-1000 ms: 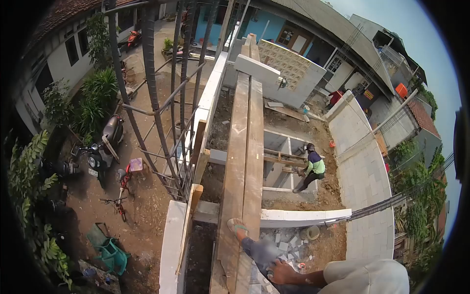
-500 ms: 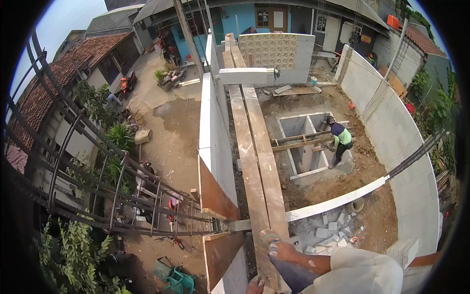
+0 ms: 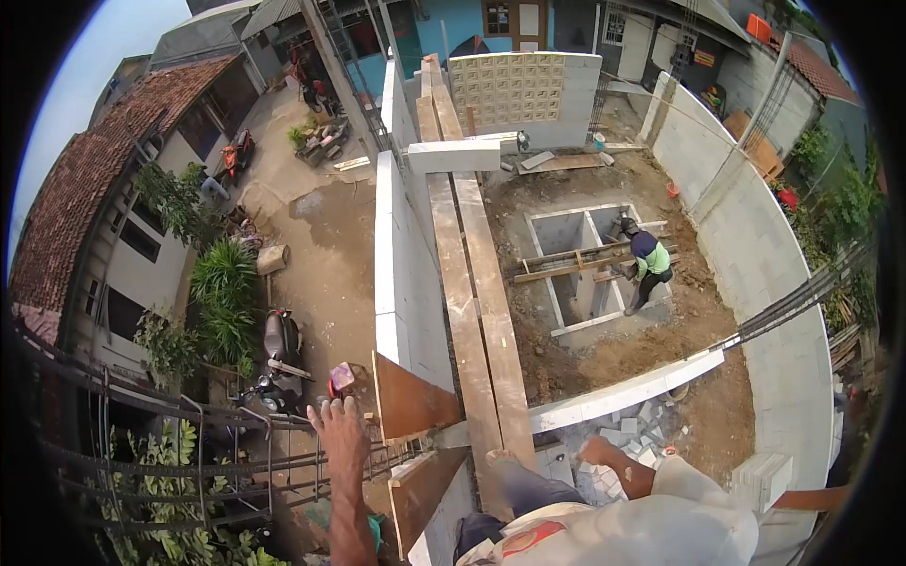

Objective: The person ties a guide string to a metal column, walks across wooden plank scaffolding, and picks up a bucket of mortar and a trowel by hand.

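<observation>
My left hand (image 3: 340,436) is raised with its fingers stretched out and apart, in front of the steel rebar cage (image 3: 198,462). Whether it touches the bars I cannot tell. My right hand (image 3: 596,453) is beside my bent leg, above the broken white blocks; its fingers are too unclear to read. Under me run two long wooden planks (image 3: 483,311), with my foot (image 3: 502,460) on them. Brown formwork boards (image 3: 412,401) stand at the wall next to the cage.
A white block wall (image 3: 387,274) runs along the planks' left side, with a drop beyond it. Down to the right, a person (image 3: 649,262) bends over a concrete pit (image 3: 557,226). A curved white beam (image 3: 628,385) crosses below; broken blocks (image 3: 637,429) lie beneath it. A motorcycle (image 3: 281,340) stands lower left.
My left hand has risen from the planks and moved left to the rebar cage. My right hand has shifted right, away from my foot. The cage now appears lower in view.
</observation>
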`<state>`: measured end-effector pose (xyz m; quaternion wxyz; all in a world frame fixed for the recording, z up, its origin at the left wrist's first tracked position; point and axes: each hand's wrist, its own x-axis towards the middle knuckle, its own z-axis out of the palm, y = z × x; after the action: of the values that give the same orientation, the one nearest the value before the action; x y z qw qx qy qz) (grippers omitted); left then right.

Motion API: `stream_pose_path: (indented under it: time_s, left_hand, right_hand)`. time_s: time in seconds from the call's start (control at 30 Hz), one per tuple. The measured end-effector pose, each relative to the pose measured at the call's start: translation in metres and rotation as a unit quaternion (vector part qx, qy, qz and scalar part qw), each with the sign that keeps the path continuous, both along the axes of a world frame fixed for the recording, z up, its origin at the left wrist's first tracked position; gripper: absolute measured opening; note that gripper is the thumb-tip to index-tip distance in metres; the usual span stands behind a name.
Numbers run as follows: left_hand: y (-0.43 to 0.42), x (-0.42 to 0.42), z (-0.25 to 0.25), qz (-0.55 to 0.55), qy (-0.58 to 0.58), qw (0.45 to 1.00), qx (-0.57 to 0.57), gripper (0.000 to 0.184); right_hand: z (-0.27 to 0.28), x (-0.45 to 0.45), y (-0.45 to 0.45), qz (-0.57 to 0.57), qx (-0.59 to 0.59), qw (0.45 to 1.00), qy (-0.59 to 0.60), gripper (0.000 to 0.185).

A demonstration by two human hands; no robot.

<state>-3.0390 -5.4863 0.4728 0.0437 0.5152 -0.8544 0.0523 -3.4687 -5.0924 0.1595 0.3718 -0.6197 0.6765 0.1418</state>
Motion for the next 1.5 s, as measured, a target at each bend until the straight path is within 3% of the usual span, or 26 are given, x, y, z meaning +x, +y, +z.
stream_pose_path:
  time_s: [0.03, 0.1, 0.2, 0.23, 0.3, 0.33, 0.4, 0.43, 0.5, 0.57, 0.63, 0.7, 0.77, 0.83, 0.9, 0.93, 1.0, 1.1, 1.13, 1.23, 1.3, 1.37, 1.43, 1.47, 1.5]
  left_hand:
    - [-0.001, 0.002, 0.002, 0.027, -0.049, 0.998, 0.001, 0.044]
    - [-0.003, 0.015, -0.010, 0.033, -0.064, 0.997, 0.039, 0.042]
    - [-0.001, 0.023, -0.017, 0.038, -0.099, 0.990, 0.094, 0.038]
    - [-0.001, 0.023, -0.020, 0.041, -0.116, 0.986, 0.112, 0.036]
    - [0.000, 0.027, -0.029, 0.032, -0.114, 0.988, 0.098, 0.034]
    - [-0.001, 0.028, -0.033, 0.040, -0.116, 0.988, 0.095, 0.035]
    - [-0.004, 0.026, -0.044, 0.047, -0.115, 0.988, 0.093, 0.035]
    - [-0.007, 0.023, -0.048, 0.075, -0.119, 0.985, 0.096, 0.036]
    - [-0.013, 0.006, -0.044, 0.106, -0.121, 0.982, 0.103, 0.037]
    - [-0.023, -0.032, -0.010, 0.214, -0.100, 0.952, 0.194, 0.040]
    - [-0.037, -0.040, -0.026, 0.222, -0.102, 0.952, 0.184, 0.043]
    - [-0.059, -0.055, -0.036, 0.159, -0.109, 0.956, 0.220, 0.049]
    - [-0.084, -0.073, -0.052, 0.118, -0.051, 0.937, 0.326, 0.054]
    - [-0.104, -0.060, -0.132, 0.032, 0.073, 0.895, 0.440, 0.058]
    - [-0.116, -0.085, -0.123, 0.026, 0.140, 0.832, 0.536, 0.053]
    - [-0.124, -0.088, -0.135, 0.028, 0.139, 0.832, 0.537, 0.053]
    - [-0.140, -0.097, -0.161, -0.036, 0.010, 0.809, 0.586, 0.046]
    - [-0.167, -0.110, -0.170, -0.038, 0.052, 0.798, 0.599, 0.038]
    - [-0.174, -0.100, -0.214, -0.055, 0.085, 0.783, 0.614, 0.034]
    - [-0.227, -0.136, -0.203, -0.060, -0.001, 0.822, 0.566, 0.034]
    - [-0.274, -0.165, -0.183, -0.094, 0.006, 0.834, 0.544, 0.034]
    - [-0.314, -0.188, -0.164, -0.157, 0.034, 0.847, 0.507, 0.035]
    - [-0.356, -0.198, -0.224, -0.153, 0.036, 0.854, 0.496, 0.041]
    - [-0.373, -0.202, -0.246, -0.144, 0.042, 0.861, 0.487, 0.047]
    - [-0.386, -0.216, -0.232, -0.145, 0.039, 0.861, 0.487, 0.047]
  right_hand:
    - [0.010, -0.009, 0.005, -0.001, 0.007, 1.000, -0.001, 0.040]
    - [0.027, -0.029, 0.012, -0.132, 0.009, 0.990, -0.046, 0.042]
    - [0.031, -0.035, 0.014, -0.182, -0.009, 0.983, -0.028, 0.040]
    - [0.025, -0.034, 0.014, -0.185, -0.003, 0.982, -0.028, 0.040]
    - [0.013, -0.028, 0.007, -0.053, -0.120, 0.991, 0.025, 0.030]
    - [0.027, -0.019, 0.002, -0.055, -0.115, 0.992, 0.025, 0.030]
    - [0.059, -0.001, -0.014, -0.300, -0.118, 0.944, -0.067, 0.029]
    - [0.050, 0.003, -0.020, -0.300, -0.116, 0.945, -0.063, 0.029]
    - [0.030, 0.010, -0.035, -0.392, 0.004, 0.910, -0.135, 0.033]
    - [0.048, 0.013, -0.062, -0.377, -0.002, 0.917, -0.130, 0.036]
    - [0.063, 0.004, -0.091, -0.361, -0.011, 0.924, -0.126, 0.039]
    - [0.073, -0.011, -0.126, -0.345, 0.012, 0.931, -0.118, 0.045]
    - [0.017, -0.044, -0.143, -0.295, -0.010, 0.952, -0.085, 0.051]
    - [0.054, -0.074, -0.198, -0.285, -0.006, 0.954, -0.094, 0.049]
    - [0.077, -0.111, -0.254, -0.303, 0.004, 0.948, -0.096, 0.049]
    - [0.088, -0.127, -0.280, -0.326, 0.012, 0.940, -0.098, 0.049]
    - [0.108, -0.161, -0.328, -0.367, -0.040, 0.922, -0.122, 0.047]
    - [0.130, -0.203, -0.381, -0.433, -0.099, 0.883, -0.148, 0.048]
    - [0.137, -0.208, -0.392, -0.474, -0.125, 0.856, -0.164, 0.048]
    - [0.138, -0.219, -0.406, -0.500, -0.134, 0.841, -0.155, 0.049]
    - [0.128, -0.213, -0.402, -0.497, -0.143, 0.845, -0.136, 0.047]
    - [0.121, -0.201, -0.399, -0.533, -0.053, 0.837, -0.111, 0.039]
    - [0.134, -0.179, -0.400, -0.569, 0.025, 0.811, -0.135, 0.035]
    - [0.100, -0.176, -0.384, -0.458, -0.009, 0.882, -0.106, 0.036]
    - [0.062, -0.173, -0.366, -0.346, -0.056, 0.935, -0.063, 0.037]
